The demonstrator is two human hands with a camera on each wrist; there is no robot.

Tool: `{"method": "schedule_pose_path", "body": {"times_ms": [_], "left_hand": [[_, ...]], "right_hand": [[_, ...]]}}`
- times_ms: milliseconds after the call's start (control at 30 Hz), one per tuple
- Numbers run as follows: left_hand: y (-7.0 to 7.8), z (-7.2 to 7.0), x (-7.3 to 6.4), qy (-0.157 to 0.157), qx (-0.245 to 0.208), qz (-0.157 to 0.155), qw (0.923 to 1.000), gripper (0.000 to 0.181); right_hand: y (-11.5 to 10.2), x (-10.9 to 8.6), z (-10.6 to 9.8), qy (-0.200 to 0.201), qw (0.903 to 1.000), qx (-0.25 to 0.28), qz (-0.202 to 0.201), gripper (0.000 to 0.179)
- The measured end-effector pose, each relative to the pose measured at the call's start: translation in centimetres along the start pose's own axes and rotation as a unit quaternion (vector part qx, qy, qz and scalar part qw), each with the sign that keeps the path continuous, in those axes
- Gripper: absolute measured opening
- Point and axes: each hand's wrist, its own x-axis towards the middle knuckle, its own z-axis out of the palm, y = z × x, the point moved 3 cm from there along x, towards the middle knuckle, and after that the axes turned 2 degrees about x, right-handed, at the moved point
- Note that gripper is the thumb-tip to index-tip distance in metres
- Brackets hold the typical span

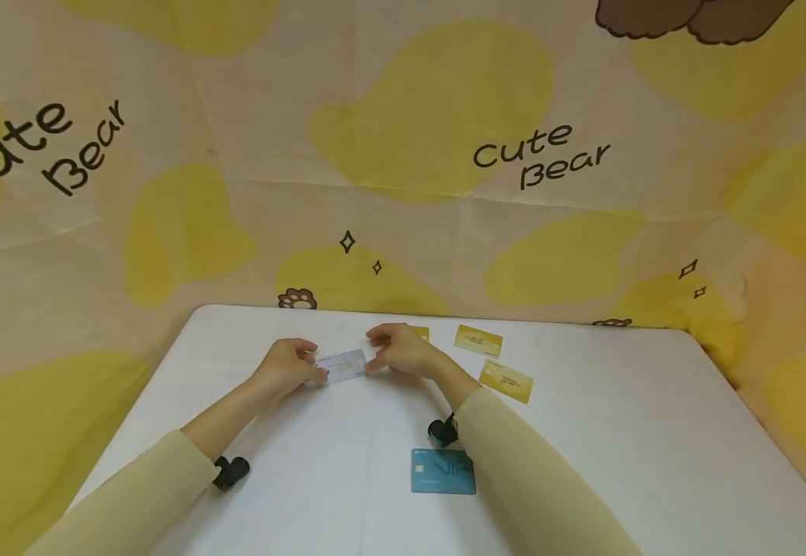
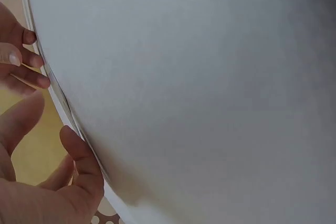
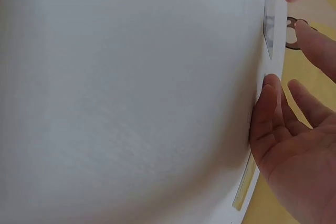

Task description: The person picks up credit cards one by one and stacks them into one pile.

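Note:
A pale, whitish card (image 1: 344, 367) with a faint gold mark lies near the far side of the white table, between the two hands. At its left end my left hand (image 1: 286, 366) is spread, its thumb over the near corner and its other fingers reaching past the far side. My right hand (image 1: 404, 351) curves by the card's right end, its thumb tip right at that edge. In the right wrist view the card (image 3: 269, 17) appears as a thin strip, with the right hand's fingertips (image 3: 270, 82) just short of it. Both hands have bent, loosely parted fingers.
Two yellow cards (image 1: 478, 340) (image 1: 506, 381) lie right of the right hand, and another yellow card (image 1: 420, 333) is partly hidden behind it. A blue VIP card (image 1: 442, 472) sits nearer, beside the right sleeve (image 1: 542, 463). A patterned cloth (image 1: 403, 154) hangs behind the table (image 1: 618, 432).

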Motion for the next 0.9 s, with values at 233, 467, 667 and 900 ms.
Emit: {"method": "schedule_pose_path", "body": {"times_ms": [233,467,667,900], "left_hand": [[-0.3,0.2,0.6,-0.007,0.02,-0.003,0.9998,0.066],[-0.3,0.4,1.0,-0.006,0.024,-0.005,0.9997,0.06],[-0.2,0.6,1.0,-0.004,0.044,0.001,0.999,0.056],[-0.1,0.7,0.8,-0.003,0.059,0.002,0.9983,0.055]], "right_hand": [[-0.2,0.9,0.3,-0.008,0.9986,-0.052,-0.004,0.061],[-0.7,0.9,0.8,-0.009,0.9934,-0.115,0.004,0.061],[-0.7,0.9,1.0,-0.008,0.9916,-0.129,0.01,0.054],[-0.8,0.9,1.2,-0.011,0.9912,-0.131,0.013,0.049]]}}
